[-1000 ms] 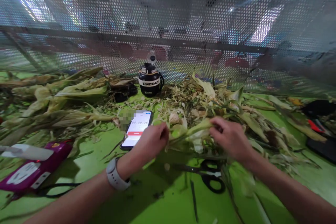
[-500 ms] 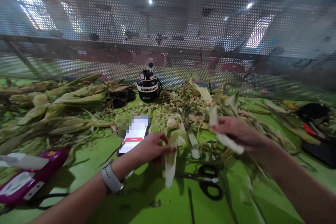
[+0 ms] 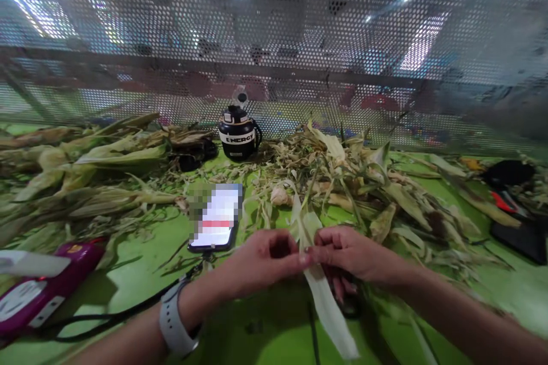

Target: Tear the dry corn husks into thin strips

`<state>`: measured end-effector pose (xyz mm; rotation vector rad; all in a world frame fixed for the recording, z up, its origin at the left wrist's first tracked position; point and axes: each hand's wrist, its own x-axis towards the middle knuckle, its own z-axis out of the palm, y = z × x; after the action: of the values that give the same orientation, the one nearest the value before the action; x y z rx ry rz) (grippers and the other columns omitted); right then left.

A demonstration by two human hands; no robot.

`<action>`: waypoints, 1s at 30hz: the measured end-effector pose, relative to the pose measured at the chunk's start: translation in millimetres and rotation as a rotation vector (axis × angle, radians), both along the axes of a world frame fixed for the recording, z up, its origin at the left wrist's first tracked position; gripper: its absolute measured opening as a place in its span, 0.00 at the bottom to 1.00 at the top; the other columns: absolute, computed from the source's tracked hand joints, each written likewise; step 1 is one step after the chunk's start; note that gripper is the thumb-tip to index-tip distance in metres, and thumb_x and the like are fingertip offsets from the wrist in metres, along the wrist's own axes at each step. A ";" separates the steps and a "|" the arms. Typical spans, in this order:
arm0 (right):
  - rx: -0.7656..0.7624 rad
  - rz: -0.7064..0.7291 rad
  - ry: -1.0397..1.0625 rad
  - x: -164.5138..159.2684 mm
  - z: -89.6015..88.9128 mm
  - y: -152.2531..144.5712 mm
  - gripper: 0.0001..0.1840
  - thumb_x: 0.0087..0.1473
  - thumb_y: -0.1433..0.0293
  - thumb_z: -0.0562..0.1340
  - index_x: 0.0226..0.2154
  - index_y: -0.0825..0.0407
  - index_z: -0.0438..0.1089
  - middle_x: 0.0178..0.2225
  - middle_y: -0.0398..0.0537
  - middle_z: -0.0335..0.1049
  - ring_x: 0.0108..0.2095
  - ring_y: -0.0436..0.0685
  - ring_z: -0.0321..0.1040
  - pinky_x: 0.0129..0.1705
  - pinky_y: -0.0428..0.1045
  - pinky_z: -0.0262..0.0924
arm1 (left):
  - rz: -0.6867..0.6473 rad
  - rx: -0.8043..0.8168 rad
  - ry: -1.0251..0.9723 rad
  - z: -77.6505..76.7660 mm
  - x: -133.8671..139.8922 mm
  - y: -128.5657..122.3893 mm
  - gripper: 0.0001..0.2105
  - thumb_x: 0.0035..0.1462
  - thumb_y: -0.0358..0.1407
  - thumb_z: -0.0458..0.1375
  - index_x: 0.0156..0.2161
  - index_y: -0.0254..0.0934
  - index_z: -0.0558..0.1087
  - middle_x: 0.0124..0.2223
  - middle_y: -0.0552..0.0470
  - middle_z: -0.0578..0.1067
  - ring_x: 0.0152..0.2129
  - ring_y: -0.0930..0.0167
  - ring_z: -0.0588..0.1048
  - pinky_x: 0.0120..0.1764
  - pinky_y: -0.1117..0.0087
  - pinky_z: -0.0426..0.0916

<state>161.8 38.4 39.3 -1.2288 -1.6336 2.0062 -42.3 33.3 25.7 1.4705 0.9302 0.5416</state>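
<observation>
My left hand [image 3: 272, 255] and my right hand [image 3: 353, 254] meet over the front of the green table. Thumbs and fingertips of both are closed on a pale corn husk strip [image 3: 329, 313], whose long end hangs down towards the front right. More husk rises above the fingers, its upper end thin and curled. Beneath my right hand a black scissors handle [image 3: 353, 305] shows in part; the rest of the scissors is hidden. A phone [image 3: 219, 219] with a lit screen lies just beyond my left hand.
Corn husks [image 3: 115, 159] are heaped at the left, and a pile of dry husk scraps [image 3: 317, 154] lies behind my hands. A black jug [image 3: 238, 140] stands by the perforated metal screen [image 3: 291, 28]. At the left edge is a magenta device [image 3: 64, 274]; a dark pouch [image 3: 520, 239] lies right.
My right hand has come in from the right and now meets my left at the husk strip. The strip's loose end has swung right. The scissors have become mostly covered.
</observation>
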 end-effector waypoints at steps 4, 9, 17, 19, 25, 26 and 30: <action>0.028 -0.018 0.015 -7.2 -2.8 -5.2 0.22 0.50 0.52 0.62 0.27 0.53 0.58 0.16 0.36 0.65 0.13 0.44 0.62 0.13 0.38 0.50 | -0.189 -0.147 -0.113 -8.0 2.2 -2.9 0.17 0.55 0.47 0.55 0.32 0.32 0.71 0.25 0.55 0.71 0.19 0.78 0.68 0.23 0.78 0.64; 0.081 0.002 0.013 -2.4 -3.4 -1.7 0.20 0.53 0.53 0.60 0.28 0.53 0.59 0.17 0.36 0.65 0.15 0.43 0.61 0.15 0.37 0.50 | -0.253 -0.261 -0.112 -8.9 -2.5 1.6 0.17 0.56 0.48 0.54 0.33 0.32 0.70 0.26 0.52 0.73 0.19 0.77 0.71 0.22 0.77 0.64; 0.062 0.136 0.081 -0.7 -6.3 -1.7 0.21 0.52 0.54 0.61 0.34 0.56 0.64 0.26 0.42 0.69 0.18 0.43 0.63 0.17 0.39 0.50 | -0.227 -0.192 -0.071 -6.4 -2.6 2.7 0.18 0.55 0.51 0.53 0.32 0.35 0.66 0.26 0.56 0.71 0.19 0.78 0.69 0.20 0.77 0.61; 0.049 0.122 0.081 -0.5 -8.1 -0.8 0.21 0.53 0.54 0.60 0.34 0.56 0.63 0.24 0.41 0.69 0.17 0.43 0.63 0.16 0.39 0.49 | -0.238 -0.182 -0.088 -4.8 -2.8 3.0 0.18 0.55 0.51 0.53 0.31 0.35 0.65 0.26 0.56 0.71 0.18 0.79 0.68 0.19 0.78 0.59; 0.059 0.132 0.099 0.5 -9.4 1.9 0.19 0.54 0.55 0.60 0.33 0.56 0.63 0.24 0.41 0.68 0.17 0.42 0.60 0.17 0.39 0.51 | -0.269 -0.191 -0.122 -0.7 -5.7 3.0 0.17 0.56 0.49 0.53 0.33 0.34 0.66 0.28 0.55 0.71 0.20 0.79 0.69 0.22 0.77 0.58; 0.061 0.137 0.093 0.3 -9.2 1.6 0.20 0.54 0.54 0.60 0.33 0.56 0.63 0.25 0.41 0.68 0.17 0.42 0.59 0.17 0.39 0.51 | -0.273 -0.190 -0.120 -0.5 -6.5 2.8 0.17 0.57 0.49 0.53 0.33 0.34 0.66 0.28 0.55 0.71 0.21 0.78 0.69 0.23 0.77 0.59; 0.083 0.202 0.067 -0.4 -7.8 -1.8 0.20 0.55 0.53 0.58 0.34 0.55 0.63 0.26 0.40 0.64 0.18 0.42 0.54 0.19 0.40 0.50 | -0.307 -0.197 -0.062 -0.5 -9.6 1.5 0.17 0.57 0.50 0.52 0.32 0.35 0.66 0.27 0.56 0.70 0.22 0.78 0.69 0.27 0.75 0.62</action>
<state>161.4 36.7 31.5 -0.9924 -1.8527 2.0472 -51.9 34.9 25.3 1.3760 0.6723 0.2604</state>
